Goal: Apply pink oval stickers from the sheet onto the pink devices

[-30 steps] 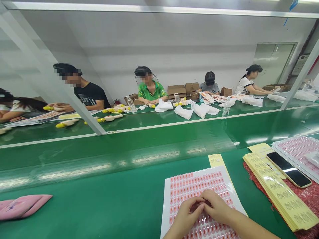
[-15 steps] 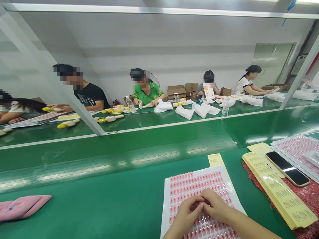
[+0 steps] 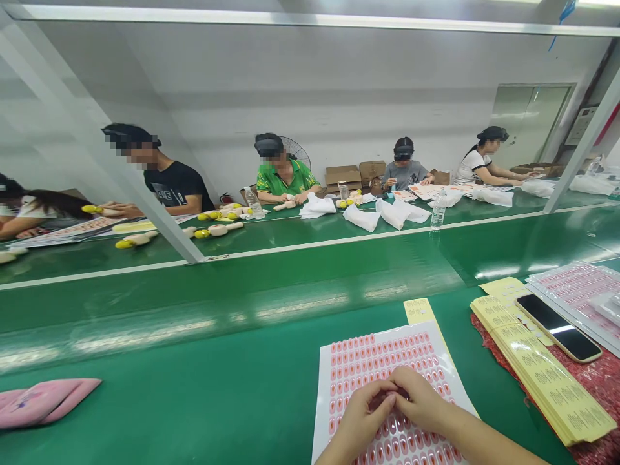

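My left hand and my right hand meet with curled fingertips touching over a white sheet of pink oval stickers. Both are closed in a pinch. Anything between the fingertips is too small or hidden to make out. The sticker sheet lies on the green table, its lower part partly covered by my hands and forearms. From under its top right edge sticks out a yellow label strip.
To the right, a stack of yellow label sheets and a phone rest on red wrap. More pink sticker sheets lie beyond. A folded pink cloth is at left. Several people work across the green belt.
My hands and the sticker sheet stay where they were. Across the belt, a person in grey has lowered a printed sheet to the table, and other co-workers' hands have shifted slightly.
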{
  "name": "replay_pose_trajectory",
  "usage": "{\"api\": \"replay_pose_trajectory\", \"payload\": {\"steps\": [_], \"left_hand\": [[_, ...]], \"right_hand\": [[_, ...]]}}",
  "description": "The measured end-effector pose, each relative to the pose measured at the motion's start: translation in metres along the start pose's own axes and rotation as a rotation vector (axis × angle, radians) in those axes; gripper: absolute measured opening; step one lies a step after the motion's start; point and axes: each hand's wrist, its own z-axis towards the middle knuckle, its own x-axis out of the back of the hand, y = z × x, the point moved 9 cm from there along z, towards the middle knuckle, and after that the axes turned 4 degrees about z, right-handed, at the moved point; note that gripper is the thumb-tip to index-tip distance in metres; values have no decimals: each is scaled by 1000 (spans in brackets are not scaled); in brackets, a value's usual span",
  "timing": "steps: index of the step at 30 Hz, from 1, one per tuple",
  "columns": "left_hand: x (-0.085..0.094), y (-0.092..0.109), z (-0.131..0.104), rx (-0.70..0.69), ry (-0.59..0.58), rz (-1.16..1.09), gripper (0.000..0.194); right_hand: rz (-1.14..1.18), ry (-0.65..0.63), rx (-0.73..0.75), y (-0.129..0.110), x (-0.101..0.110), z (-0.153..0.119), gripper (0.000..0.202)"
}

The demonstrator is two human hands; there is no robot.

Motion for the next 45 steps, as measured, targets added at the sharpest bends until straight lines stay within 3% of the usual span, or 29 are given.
{"api": "replay_pose_trajectory", "payload": {"steps": [45], "left_hand": [[-1,-1,2,-35,3,5,19]], "right_hand": [[4,4,-14,3,-1,0,9]]}}
